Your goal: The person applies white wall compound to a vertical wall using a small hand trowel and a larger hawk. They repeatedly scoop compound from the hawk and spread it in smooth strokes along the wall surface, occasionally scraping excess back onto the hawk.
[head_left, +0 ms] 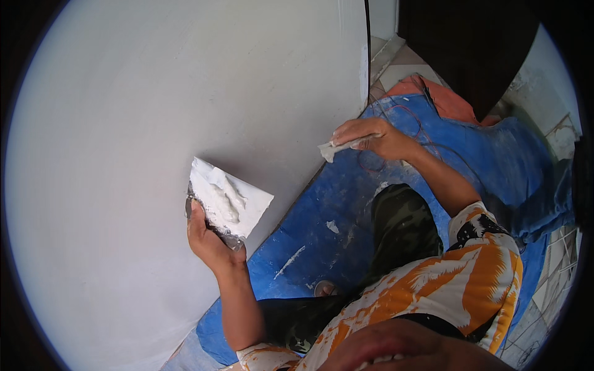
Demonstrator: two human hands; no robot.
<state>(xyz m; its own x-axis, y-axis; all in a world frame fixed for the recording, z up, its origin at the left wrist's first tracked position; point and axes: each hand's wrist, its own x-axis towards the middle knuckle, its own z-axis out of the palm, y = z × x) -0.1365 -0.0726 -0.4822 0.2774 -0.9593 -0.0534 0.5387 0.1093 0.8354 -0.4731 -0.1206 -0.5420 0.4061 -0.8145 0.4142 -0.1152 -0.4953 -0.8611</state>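
Two hands: left hand (213, 247), right hand (385, 141); one board (255, 199) left of centre, one scraper (329, 152) above centre, one wall (117, 179) at left.

Soft, diffuse light, moderate overall; source out of frame. Broad, smooth pale-grey wall (124, 154) fairly evenly lit, dulling to a deeper grey near its lower right edge. Brightest patch: flat white plate heaped with wet white putty (228, 199), surface detail partly washed out; faint, soft-edged shadow on wall just above it. Dark, near-black upright panel (464, 49) at upper right swallows detail; folds of dark green camouflage trousers (405, 216) murky. Fisheye bends straight edges; corners black, rim fringed blue-violet. Pale floor tiles (557, 260) at far right soft, stretched.
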